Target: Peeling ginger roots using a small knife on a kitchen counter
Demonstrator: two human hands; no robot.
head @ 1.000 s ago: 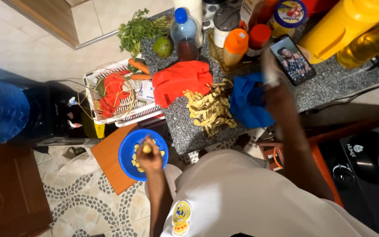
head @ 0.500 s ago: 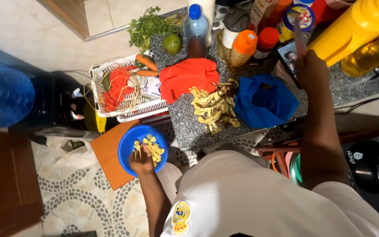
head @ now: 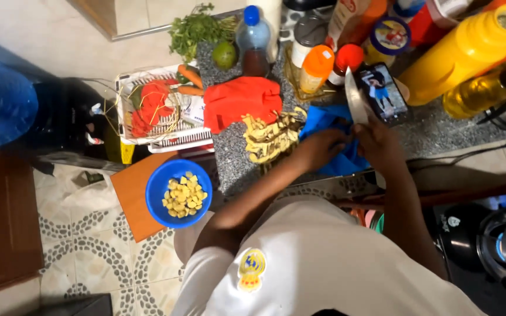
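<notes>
I see right hand [head: 382, 143] gripping a knife [head: 355, 102], blade up | left hand [head: 317, 149] beside it over the blue bag [head: 323, 120] near the counter's [head: 235, 158] front edge, grip unclear | peel pile [head: 270, 137] just left | blue bowl [head: 178, 193] of yellow chunks on orange board [head: 133, 196] off the counter's front-left corner.

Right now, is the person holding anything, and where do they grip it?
The right hand holds a knife by its handle, hidden in the fist, blade pointing up. The left hand rests on the blue bag; whether it grips something cannot be told.

Blue bowl [head: 178, 192] of yellow chunks, perhaps plantain, on orange board [head: 133, 196].
</notes>
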